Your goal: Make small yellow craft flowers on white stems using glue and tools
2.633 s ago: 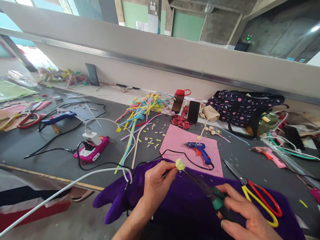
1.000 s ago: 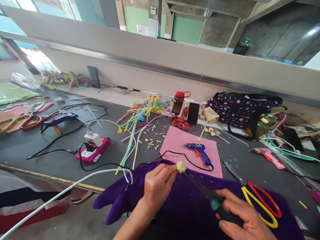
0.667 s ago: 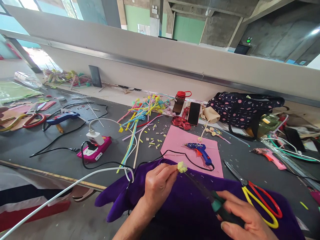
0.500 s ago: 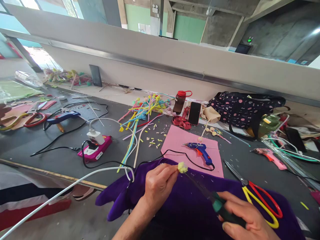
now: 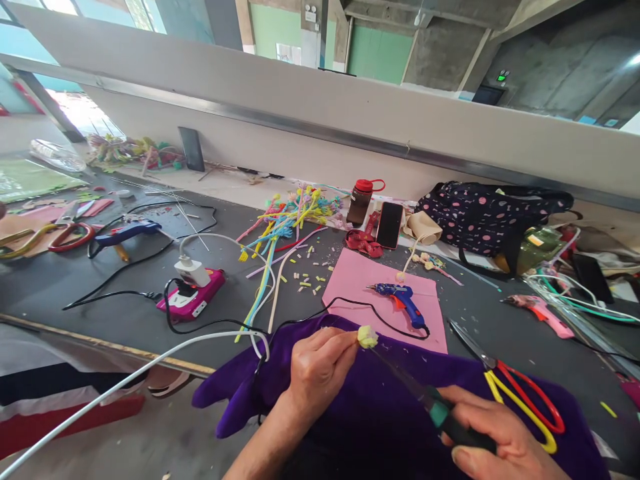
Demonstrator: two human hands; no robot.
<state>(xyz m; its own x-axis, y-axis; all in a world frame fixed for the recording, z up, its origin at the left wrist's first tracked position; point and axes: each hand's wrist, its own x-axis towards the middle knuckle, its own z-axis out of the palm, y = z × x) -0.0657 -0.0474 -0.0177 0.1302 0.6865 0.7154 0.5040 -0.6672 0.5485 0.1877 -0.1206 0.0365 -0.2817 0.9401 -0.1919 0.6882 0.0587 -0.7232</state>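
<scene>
My left hand pinches a small pale-yellow fluffy piece between thumb and fingertips. In my right hand is a screwdriver-like tool with a green-and-black handle, its dark slim shaft pointing at the yellow piece. The tip blurs near that piece, and I cannot tell whether they touch. Both hands are above a purple cloth spread over the near side. Just beyond, a blue glue gun lies on a pink sheet. Red-and-yellow-handled scissors rest on the right of the cloth.
A magenta power strip with cables stands left. Yellow, blue and pink fuzzy stems are heaped behind. A bottle, a phone and a patterned bag line the back. A pink glue gun lies right.
Both hands have shifted very slightly to the right. The yellow piece appears turned a little in my left fingers, and the grips are the same.
</scene>
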